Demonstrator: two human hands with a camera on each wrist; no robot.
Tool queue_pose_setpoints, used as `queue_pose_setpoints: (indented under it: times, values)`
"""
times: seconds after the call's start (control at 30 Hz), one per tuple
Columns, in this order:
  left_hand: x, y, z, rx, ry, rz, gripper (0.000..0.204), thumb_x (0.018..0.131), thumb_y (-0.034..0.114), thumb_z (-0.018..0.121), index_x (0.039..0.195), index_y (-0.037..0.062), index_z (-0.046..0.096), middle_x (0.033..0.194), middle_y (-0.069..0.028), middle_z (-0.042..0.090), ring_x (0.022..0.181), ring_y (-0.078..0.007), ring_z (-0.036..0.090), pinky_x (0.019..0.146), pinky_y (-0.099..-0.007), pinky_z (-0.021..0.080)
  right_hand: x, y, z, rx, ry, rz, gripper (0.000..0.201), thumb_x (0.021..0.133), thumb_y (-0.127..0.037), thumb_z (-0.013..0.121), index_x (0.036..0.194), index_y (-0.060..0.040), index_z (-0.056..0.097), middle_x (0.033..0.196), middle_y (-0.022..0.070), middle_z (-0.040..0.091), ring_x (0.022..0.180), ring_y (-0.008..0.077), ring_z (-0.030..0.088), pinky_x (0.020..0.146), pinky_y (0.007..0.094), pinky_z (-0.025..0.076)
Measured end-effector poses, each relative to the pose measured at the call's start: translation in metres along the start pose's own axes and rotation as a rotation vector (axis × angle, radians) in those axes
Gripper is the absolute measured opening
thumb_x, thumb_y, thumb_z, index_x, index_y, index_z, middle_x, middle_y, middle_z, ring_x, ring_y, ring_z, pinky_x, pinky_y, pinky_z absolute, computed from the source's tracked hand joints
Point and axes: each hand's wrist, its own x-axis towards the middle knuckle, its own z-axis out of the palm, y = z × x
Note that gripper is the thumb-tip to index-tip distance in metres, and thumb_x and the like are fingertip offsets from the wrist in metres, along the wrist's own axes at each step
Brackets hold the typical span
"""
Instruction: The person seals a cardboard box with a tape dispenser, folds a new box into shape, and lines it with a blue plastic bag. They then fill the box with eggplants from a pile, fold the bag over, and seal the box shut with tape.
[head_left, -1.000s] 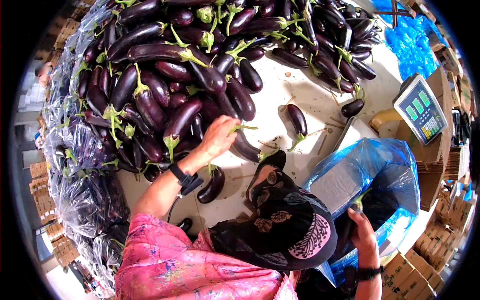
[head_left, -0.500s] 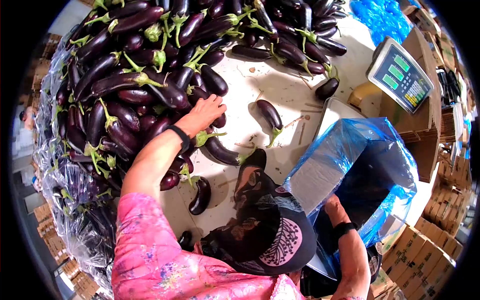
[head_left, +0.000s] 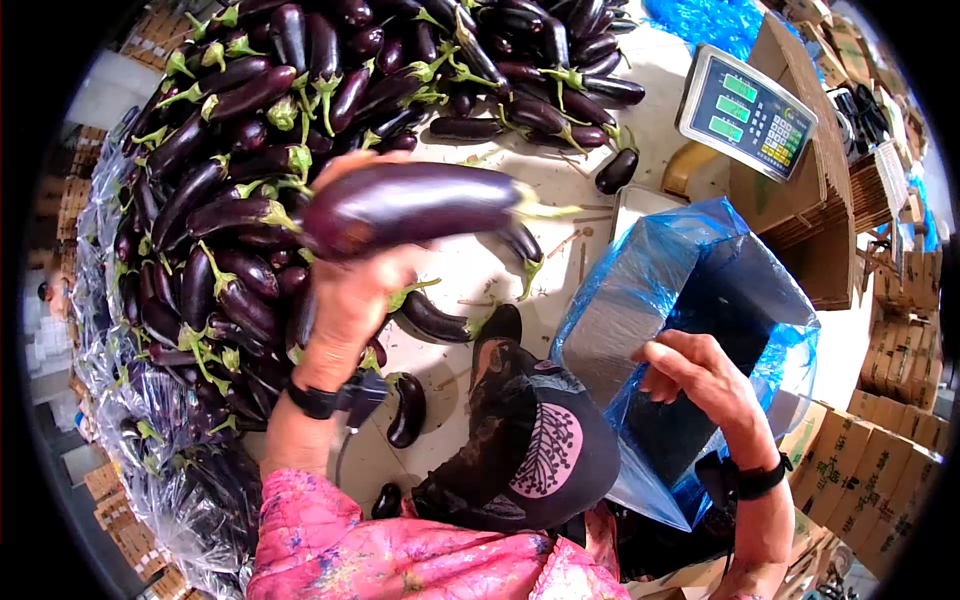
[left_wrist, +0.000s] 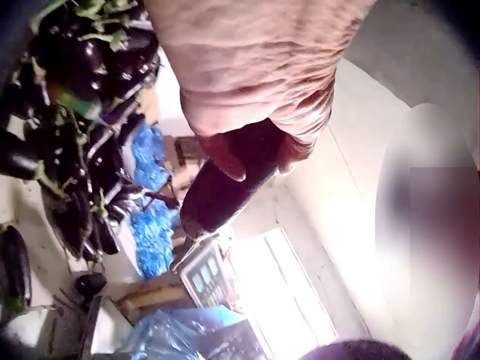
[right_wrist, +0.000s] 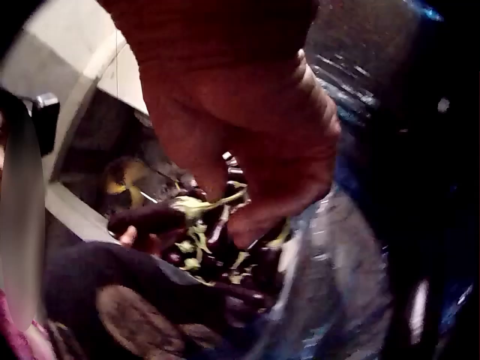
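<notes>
The left hand [head_left: 350, 300] grips a large dark purple eggplant [head_left: 410, 205] above the table, its green stem pointing right in the head view. In the left wrist view the thumb and fingers of the left hand [left_wrist: 259, 82] clasp the eggplant [left_wrist: 225, 187] from both sides. Over the mouth of a blue plastic bag [head_left: 632, 268] is the right hand [head_left: 705, 380], fingers loosely bent and nothing in them. The right wrist view shows a gap between thumb and fingers of the right hand [right_wrist: 247, 150]. A large eggplant pile [head_left: 240, 300] lies left of the bag.
A scale display [head_left: 747, 112] stands behind the bag, beside an upright cardboard sheet [head_left: 785, 130]. A loose eggplant [head_left: 407, 410] lies near the person's cap [head_left: 555, 450]. Clear plastic [head_left: 170, 480] covers the left edge; cartons [head_left: 855, 470] are stacked at right.
The left hand has gone from resting at the pile to holding an eggplant raised above it. The right hand has come up out of the bag, without the eggplant it held earlier.
</notes>
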Motion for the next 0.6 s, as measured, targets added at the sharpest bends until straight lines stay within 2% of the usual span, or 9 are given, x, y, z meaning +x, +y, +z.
queue_pose_setpoints:
  times: [0.07,0.13,0.17,0.23,0.27,0.4,0.43,0.5,0.6]
  values:
    - [0.000,-0.013,0.039,-0.036,-0.182,0.239,0.063,0.074,0.018,0.084,0.126,0.0055,0.049,0.128,-0.0215,0.058,0.123,-0.0319,0.057,0.097,-0.0458,0.055,-0.004,-0.015,0.018,0.551,-0.080,-0.125,0.057,0.105,-0.051,0.042,0.128,-0.0011,0.056,0.114,0.0112,0.067,0.103,0.0218,0.066,0.088,0.0358,0.053]
    - [0.002,-0.009,0.075,-0.101,-0.607,0.435,0.055,0.078,0.013,0.081,0.126,0.0044,0.056,0.138,-0.0225,0.053,0.131,-0.0423,0.049,0.111,-0.0583,0.037,0.004,-0.005,0.030,1.057,-0.162,-0.265,0.070,0.102,-0.061,0.037,0.140,-0.0027,0.046,0.127,0.0127,0.061,0.115,0.0195,0.061,0.097,0.0360,0.049]
    - [-0.003,-0.014,0.097,-0.125,-0.735,0.510,0.050,0.081,0.000,0.070,0.129,0.0066,0.058,0.142,-0.0206,0.051,0.134,-0.0450,0.045,0.113,-0.0587,0.033,-0.002,-0.027,0.041,1.133,0.108,-0.168,0.071,0.102,-0.060,0.038,0.143,-0.0027,0.046,0.122,0.0121,0.065,0.110,0.0238,0.064,0.093,0.0361,0.053]
    - [-0.006,-0.021,0.111,-0.082,-0.912,0.473,0.055,0.077,-0.012,0.056,0.128,0.0069,0.062,0.138,-0.0192,0.054,0.133,-0.0384,0.049,0.112,-0.0471,0.039,-0.007,0.001,0.023,1.125,0.052,-0.149,0.055,0.102,-0.045,0.049,0.139,-0.0037,0.049,0.114,0.0108,0.067,0.103,0.0236,0.066,0.091,0.0351,0.054]
    - [-0.003,-0.022,0.101,-0.036,-0.859,0.343,0.052,0.079,-0.009,0.056,0.128,0.0060,0.062,0.136,-0.0175,0.056,0.129,-0.0337,0.053,0.109,-0.0436,0.042,-0.012,0.007,0.021,0.776,0.223,-0.167,0.049,0.096,-0.036,0.059,0.133,-0.0033,0.052,0.106,0.0113,0.068,0.095,0.0226,0.068,0.085,0.0355,0.056]
    - [-0.001,-0.082,0.028,0.253,-0.347,-0.365,0.037,0.089,0.004,0.060,0.126,0.0016,0.062,0.120,-0.0098,0.068,0.103,-0.0132,0.065,0.090,-0.0286,0.054,-0.051,0.041,0.028,0.855,0.267,0.110,0.052,0.092,-0.040,0.063,0.128,-0.0030,0.054,0.102,0.0111,0.067,0.090,0.0200,0.067,0.081,0.0336,0.054]
    - [-0.007,-0.123,-0.004,0.423,-0.231,-0.250,0.035,0.090,0.005,0.060,0.125,-0.0003,0.062,0.114,-0.0110,0.070,0.097,-0.0141,0.067,0.089,-0.0284,0.054,-0.057,0.045,0.030,0.875,0.291,0.160,0.050,0.092,-0.038,0.063,0.127,-0.0026,0.053,0.102,0.0104,0.066,0.090,0.0193,0.065,0.081,0.0325,0.053]
    - [-0.018,-0.176,-0.055,0.528,0.029,-0.519,0.029,0.088,0.007,0.063,0.115,-0.0008,0.064,0.107,-0.0121,0.072,0.093,-0.0176,0.070,0.085,-0.0315,0.056,-0.058,0.055,0.030,0.870,0.353,0.245,0.048,0.092,-0.035,0.064,0.126,-0.0024,0.053,0.101,0.0094,0.065,0.090,0.0186,0.064,0.081,0.0316,0.051]
    - [-0.023,-0.228,-0.095,0.799,0.120,-0.425,0.031,0.085,0.008,0.067,0.114,0.0010,0.063,0.107,-0.0166,0.069,0.096,-0.0253,0.070,0.087,-0.0353,0.055,-0.021,0.102,0.019,0.769,0.376,0.360,0.046,0.092,-0.034,0.067,0.124,-0.0038,0.054,0.104,0.0079,0.063,0.093,0.0183,0.062,0.082,0.0347,0.049]
